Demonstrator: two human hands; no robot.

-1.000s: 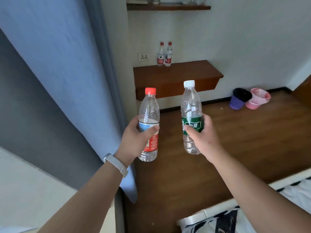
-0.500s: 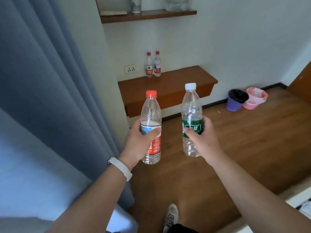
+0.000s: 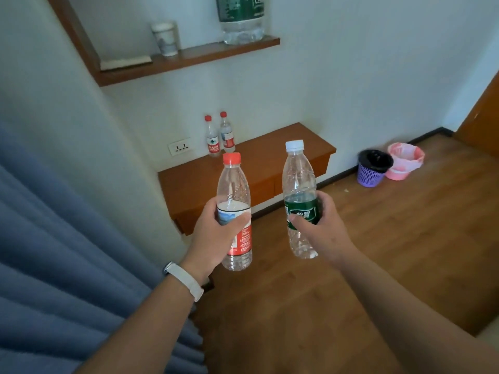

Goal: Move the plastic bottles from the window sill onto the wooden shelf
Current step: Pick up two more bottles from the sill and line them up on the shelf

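My left hand (image 3: 216, 236) grips an upright clear bottle with a red cap and red label (image 3: 234, 184). My right hand (image 3: 321, 230) grips an upright clear bottle with a white cap and green label (image 3: 298, 174). Both are held in the air in front of the low wooden shelf (image 3: 270, 155) on the white wall. Two small red-capped bottles (image 3: 220, 134) stand at the back of that shelf, against the wall. The window sill is out of view.
A higher wooden shelf (image 3: 205, 55) carries a cup (image 3: 166, 37) and a large green-labelled bottle (image 3: 241, 20). A blue curtain (image 3: 67, 252) hangs at the left. A purple basket (image 3: 374, 168) and a pink bin (image 3: 403, 161) stand on the wooden floor at the right.
The view has moved closer to the low shelf and swung away from the bed. Both hands keep their bottles upright in front of me.
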